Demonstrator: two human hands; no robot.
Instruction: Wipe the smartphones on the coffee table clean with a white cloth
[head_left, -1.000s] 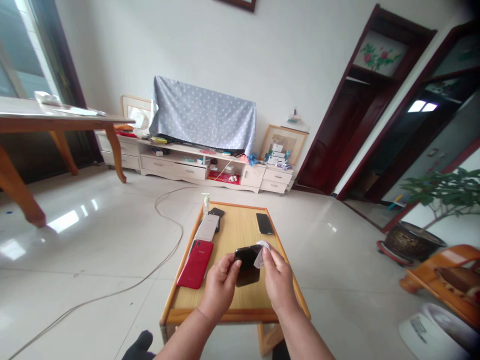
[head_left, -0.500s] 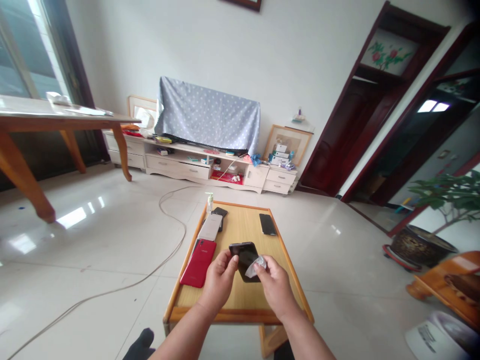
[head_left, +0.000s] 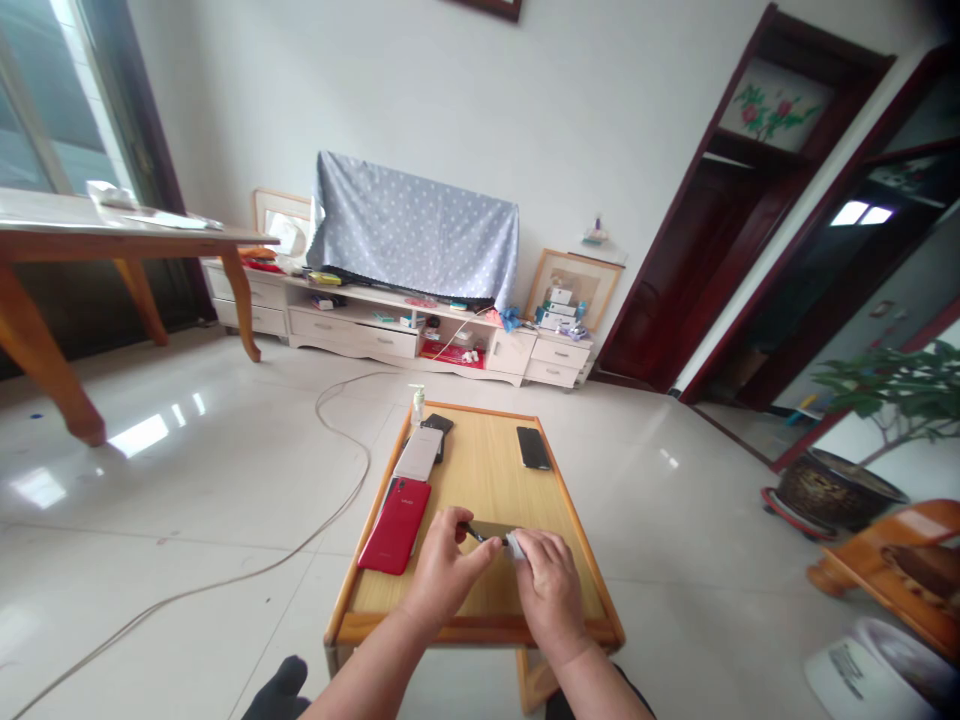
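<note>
Between my hands a black phone [head_left: 475, 535] is turned nearly edge-on above the low wooden table [head_left: 487, 450]. My left hand [head_left: 448, 562] pinches it at its left end, thumb on the near side. A crumpled white wipe [head_left: 515, 546] is in my right hand [head_left: 549, 582], pressed at the phone's right end; the fingers hide much of it. Left of my hands lies a red phone [head_left: 395, 527], back up. Beyond it are a white phone [head_left: 419, 455] and a dark phone [head_left: 438, 425] partly under it. Another black phone [head_left: 533, 448] lies near the right edge.
A small pump bottle [head_left: 418, 404] stands at the table's far left corner. A cable [head_left: 349, 478] runs across the floor on the left. A low white cabinet [head_left: 352, 335] is along the wall. A potted plant [head_left: 840, 490] and a white bucket [head_left: 862, 672] are at the right.
The phone has tipped from showing its dark face to nearly edge-on. My right hand has moved the wipe from its upper right across the face to its right end.
</note>
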